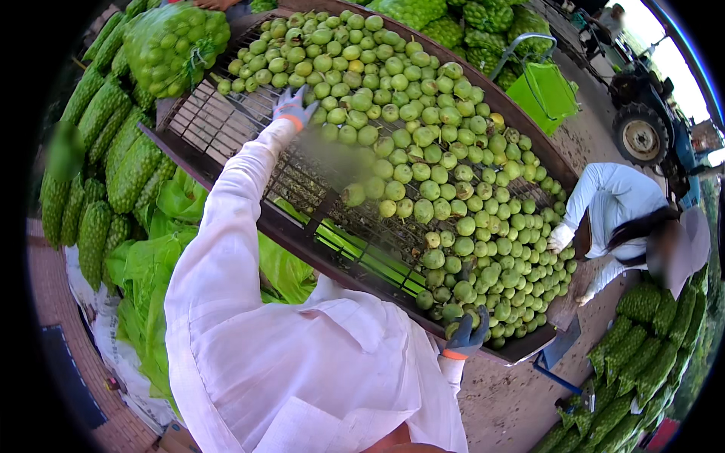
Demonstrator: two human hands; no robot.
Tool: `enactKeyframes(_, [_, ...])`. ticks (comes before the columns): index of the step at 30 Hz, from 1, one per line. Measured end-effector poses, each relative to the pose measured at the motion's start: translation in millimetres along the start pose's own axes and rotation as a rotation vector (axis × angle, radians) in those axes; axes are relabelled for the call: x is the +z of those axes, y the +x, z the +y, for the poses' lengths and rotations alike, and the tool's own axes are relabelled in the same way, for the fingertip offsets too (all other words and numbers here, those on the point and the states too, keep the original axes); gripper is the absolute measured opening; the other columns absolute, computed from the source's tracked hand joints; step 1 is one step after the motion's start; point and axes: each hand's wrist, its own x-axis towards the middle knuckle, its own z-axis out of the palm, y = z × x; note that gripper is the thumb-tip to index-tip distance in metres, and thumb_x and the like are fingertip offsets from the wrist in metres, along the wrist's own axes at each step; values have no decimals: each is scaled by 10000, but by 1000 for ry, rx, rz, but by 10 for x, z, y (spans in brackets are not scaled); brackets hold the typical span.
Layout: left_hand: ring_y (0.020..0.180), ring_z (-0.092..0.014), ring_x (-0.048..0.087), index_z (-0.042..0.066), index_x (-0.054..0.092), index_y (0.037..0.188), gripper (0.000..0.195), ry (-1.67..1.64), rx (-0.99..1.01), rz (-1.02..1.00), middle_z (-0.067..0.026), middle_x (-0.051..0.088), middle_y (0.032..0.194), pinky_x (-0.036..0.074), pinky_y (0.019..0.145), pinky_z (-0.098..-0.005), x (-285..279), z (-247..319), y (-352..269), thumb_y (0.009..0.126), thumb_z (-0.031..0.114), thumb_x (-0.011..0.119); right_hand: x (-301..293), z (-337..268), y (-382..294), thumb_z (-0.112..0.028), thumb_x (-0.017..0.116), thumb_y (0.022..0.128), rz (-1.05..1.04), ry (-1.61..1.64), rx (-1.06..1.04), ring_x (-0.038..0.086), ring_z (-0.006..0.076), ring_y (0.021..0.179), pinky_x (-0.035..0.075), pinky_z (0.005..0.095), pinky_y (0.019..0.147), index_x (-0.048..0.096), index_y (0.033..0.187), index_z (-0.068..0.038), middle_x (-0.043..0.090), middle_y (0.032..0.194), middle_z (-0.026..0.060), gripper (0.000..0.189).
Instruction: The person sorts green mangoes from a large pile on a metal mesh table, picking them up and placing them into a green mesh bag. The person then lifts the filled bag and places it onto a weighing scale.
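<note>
Round green fruits [422,136] lie spread over a long metal-barred sorting rack [204,122] with raised brown sides. My left hand [293,109], in a grey glove with an orange cuff, reaches across to the far left part of the rack. Its fingers are apart at the edge of the fruits, beside bare bars. Near the rack's front right corner, my right hand [468,335], in a darker grey glove, touches green fruits [452,311] at the near rim. Whether its fingers close around one is not clear.
A co-worker [617,209] bends over the right end, one gloved hand at the fruits. Filled green mesh bags [122,153] are stacked left, with more bags [640,334] at lower right. A full bag [173,51] sits at the rack's left end. A tractor [645,130] stands beyond.
</note>
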Motion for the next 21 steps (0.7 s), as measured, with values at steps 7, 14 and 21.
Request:
enactKeyframes(7, [1287,-398,457,173,412,1438,734,-345,87,-191,-198,474,1414,355,1073,-493,404,332,-165,826,500,652,26,22,36,-139,585,884,18,-25,6,573,250,1046,490,353,894,557,1220,75,601,1220,176,400])
enactKeyframes(14, [1354,-423,331,117,477,1382,726,-244,387,-214,-193,422,1432,273,1118,-509,360,1874,-1047,789,505,636,65,171,45,-140,596,873,43,-140,-74,600,275,989,482,382,902,587,1161,91,639,1127,195,370])
enactKeyframes(21, [1334,-400,364,147,420,1434,729,-287,628,-281,-217,441,1403,206,1129,-554,300,3081,-1778,836,535,575,119,51,-13,-125,581,897,66,-122,-45,550,276,1119,420,374,996,563,1211,68,601,1222,178,369])
